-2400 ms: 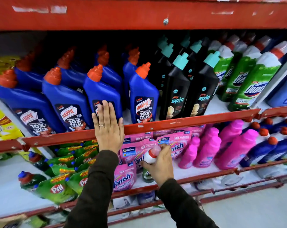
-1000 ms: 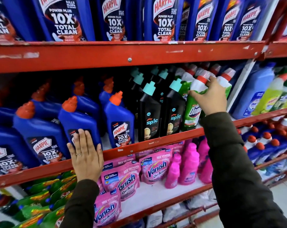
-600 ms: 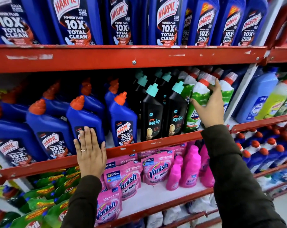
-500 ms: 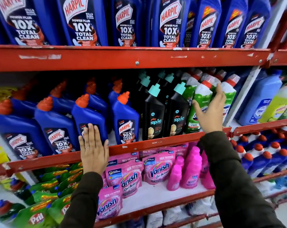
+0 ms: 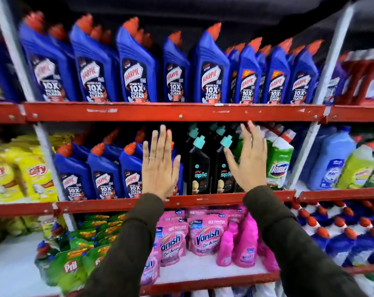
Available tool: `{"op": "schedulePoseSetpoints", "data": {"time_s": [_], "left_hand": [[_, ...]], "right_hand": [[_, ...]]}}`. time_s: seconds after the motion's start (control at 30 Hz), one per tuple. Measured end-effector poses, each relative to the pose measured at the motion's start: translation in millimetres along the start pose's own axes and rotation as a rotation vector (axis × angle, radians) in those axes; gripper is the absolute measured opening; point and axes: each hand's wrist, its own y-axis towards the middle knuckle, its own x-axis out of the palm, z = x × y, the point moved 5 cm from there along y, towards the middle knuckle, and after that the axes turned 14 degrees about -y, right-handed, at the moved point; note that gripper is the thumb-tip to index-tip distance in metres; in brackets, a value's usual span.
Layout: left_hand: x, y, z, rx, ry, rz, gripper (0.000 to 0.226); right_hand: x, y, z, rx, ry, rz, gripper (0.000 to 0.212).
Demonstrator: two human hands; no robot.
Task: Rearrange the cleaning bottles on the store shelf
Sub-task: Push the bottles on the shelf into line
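Observation:
My left hand [image 5: 160, 166] is raised flat and open in front of the middle shelf, covering a blue Harpic bottle at the row's right end. My right hand [image 5: 247, 161] is also open, fingers spread, in front of the black Spic bottles [image 5: 198, 166] and the green Domex bottles [image 5: 279, 161]. Neither hand holds anything. Blue Harpic bottles [image 5: 103, 172] with orange caps fill the left of the middle shelf. Larger Harpic bottles [image 5: 136, 67] line the top shelf. The image is blurred by motion.
Red shelf rails [image 5: 173, 112] cross the view. Pink Vanish pouches [image 5: 206, 236] and pink bottles [image 5: 245, 243] lie on the lower shelf, green Pril bottles [image 5: 70, 266] at lower left. Yellow packs [image 5: 21, 172] sit at left, light blue and yellow-green bottles [image 5: 332, 166] at right.
My right hand let go of the green Domex bottle, which stands on the middle shelf. Both hands lifted off the shelf and opened flat. The view tilted upward.

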Motion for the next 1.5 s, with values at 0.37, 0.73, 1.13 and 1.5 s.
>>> {"op": "schedulePoseSetpoints", "data": {"time_s": [0.37, 0.73, 1.13, 1.5], "left_hand": [[-80, 158, 67, 0.174, 0.023, 0.185, 0.067], [-90, 168, 83, 0.198, 0.067, 0.216, 0.066], [-87, 168, 85, 0.178, 0.068, 0.221, 0.066], [-93, 166, 80, 0.165, 0.085, 0.210, 0.066]], "right_hand": [[-99, 123, -38, -0.112, -0.067, 0.315, 0.064], [-99, 123, -35, -0.154, -0.057, 0.281, 0.070], [-93, 122, -31, -0.171, -0.092, 0.277, 0.070], [-88, 122, -37, -0.179, -0.088, 0.272, 0.069]]}}
